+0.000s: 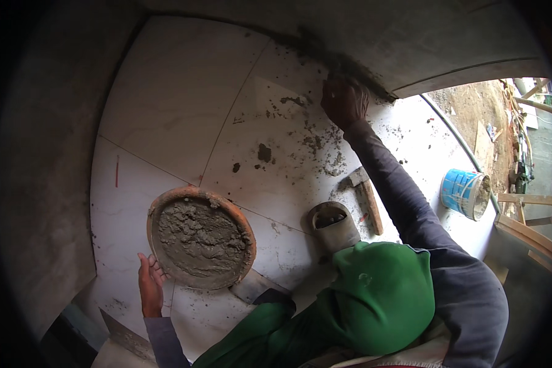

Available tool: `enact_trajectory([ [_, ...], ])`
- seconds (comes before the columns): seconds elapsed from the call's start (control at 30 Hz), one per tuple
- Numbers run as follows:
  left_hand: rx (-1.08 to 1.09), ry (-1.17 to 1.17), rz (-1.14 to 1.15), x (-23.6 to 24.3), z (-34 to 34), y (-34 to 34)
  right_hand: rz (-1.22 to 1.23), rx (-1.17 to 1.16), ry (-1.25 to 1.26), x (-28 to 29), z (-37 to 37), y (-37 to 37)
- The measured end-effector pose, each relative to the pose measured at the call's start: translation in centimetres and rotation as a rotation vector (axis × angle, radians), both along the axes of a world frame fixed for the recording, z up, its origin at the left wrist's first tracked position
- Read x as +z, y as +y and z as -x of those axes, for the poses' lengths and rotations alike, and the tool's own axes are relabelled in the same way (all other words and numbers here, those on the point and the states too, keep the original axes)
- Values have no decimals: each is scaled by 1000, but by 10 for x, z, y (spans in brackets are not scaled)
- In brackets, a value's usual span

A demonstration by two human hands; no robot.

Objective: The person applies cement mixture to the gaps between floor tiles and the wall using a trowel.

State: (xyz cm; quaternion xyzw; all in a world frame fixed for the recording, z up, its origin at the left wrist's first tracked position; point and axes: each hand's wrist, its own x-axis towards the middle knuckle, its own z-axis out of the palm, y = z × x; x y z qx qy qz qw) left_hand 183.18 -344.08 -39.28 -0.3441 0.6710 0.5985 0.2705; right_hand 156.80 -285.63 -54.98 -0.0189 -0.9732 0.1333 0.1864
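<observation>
A round orange-brown basin (pixel 249 224) full of wet grey mortar (pixel 199 239) sits on the white tiled floor, left of centre. My left hand (pixel 151 283) is beside its lower left rim, thumb raised and fingers apart, holding nothing visible. Far off, my right arm stretches to the foot of the wall, where a dark, rough band of mortar (pixel 343 64) runs along the floor edge. There my right hand (pixel 345 101) is closed and bent down against that band; whatever its fingers hold is hidden. Mortar crumbs (pixel 313 144) lie scattered on the tiles near it.
A hammer (pixel 369 205) with a wooden handle lies under my right forearm, next to a grey cylindrical container (pixel 336 227). A blue-and-white bucket (pixel 466 193) stands at the right edge. A thin red stick (pixel 117 172) rests at left. My green-clad knee (pixel 383 297) fills the lower middle.
</observation>
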Motion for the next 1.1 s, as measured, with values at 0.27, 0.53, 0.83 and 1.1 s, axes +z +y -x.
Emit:
enact_trajectory([
  [0.27, -126, -27, 269, -8, 34, -12, 88, -105, -332, -6, 52, -65],
  [0.53, -154, -13, 381, 39, 37, 12, 204, -149, -191, -1, -24, 10],
  [0.83, -240, -41, 553, 21, 66, 24, 99, -130, -342, -5, -20, 34],
  [1.1, -161, -36, 505, 35, 71, 10, 228, -136, -20, 5, -73, 76],
])
